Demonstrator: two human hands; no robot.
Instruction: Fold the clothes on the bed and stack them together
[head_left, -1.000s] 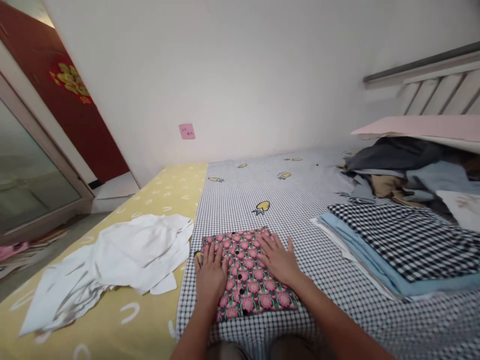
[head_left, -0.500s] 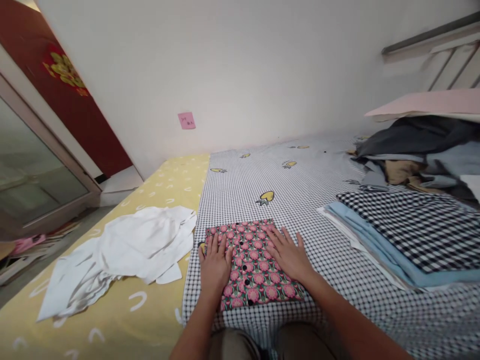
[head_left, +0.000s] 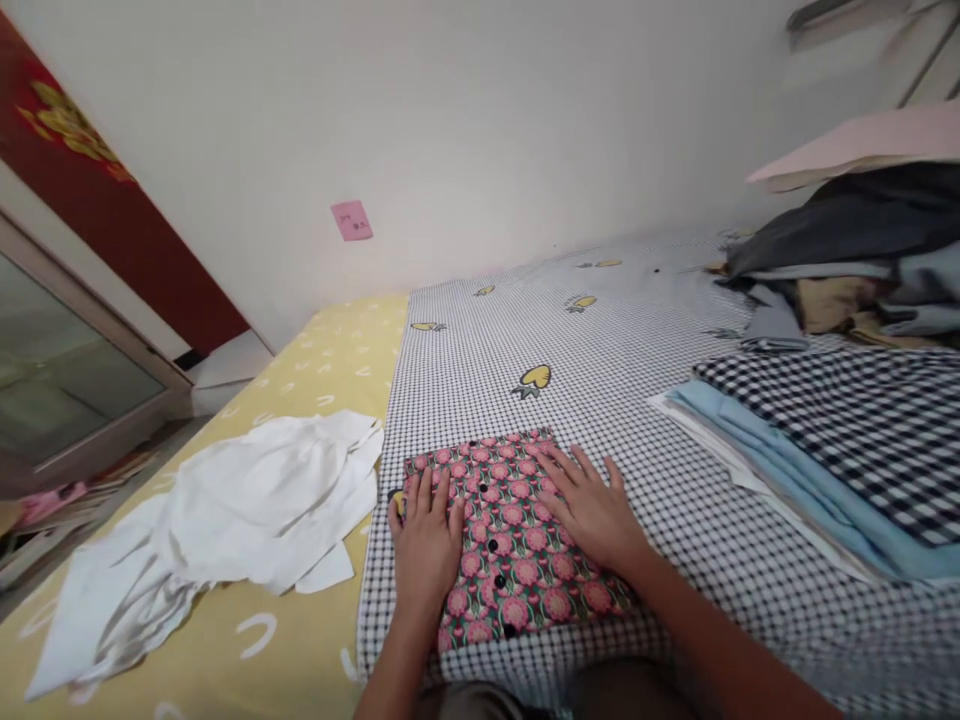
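A pink floral garment with dark buttons, folded into a flat rectangle (head_left: pixel 517 540), lies on the checked sheet in front of me. My left hand (head_left: pixel 427 540) rests flat on its left side, fingers stretched out and pointing away from me. On its right side lies my right hand (head_left: pixel 594 508), palm down with the fingers spread. Both hands press on the cloth without gripping it. A column of dark round buttons shows between them.
To the left, a crumpled white garment (head_left: pixel 255 500) lies on the yellow bedding (head_left: pixel 300 640). On the right is a folded stack topped with black-and-white checked cloth (head_left: pixel 847 430) over light blue cloth (head_left: pixel 757 455). Behind it sits a heap of dark clothes (head_left: pixel 840 225). A wall (head_left: pixel 525 120) bounds the bed.
The view has tilted and shifted slightly, so the surroundings sit differently in the frame. Both hands stay flat on the folded floral garment, which looks unchanged.
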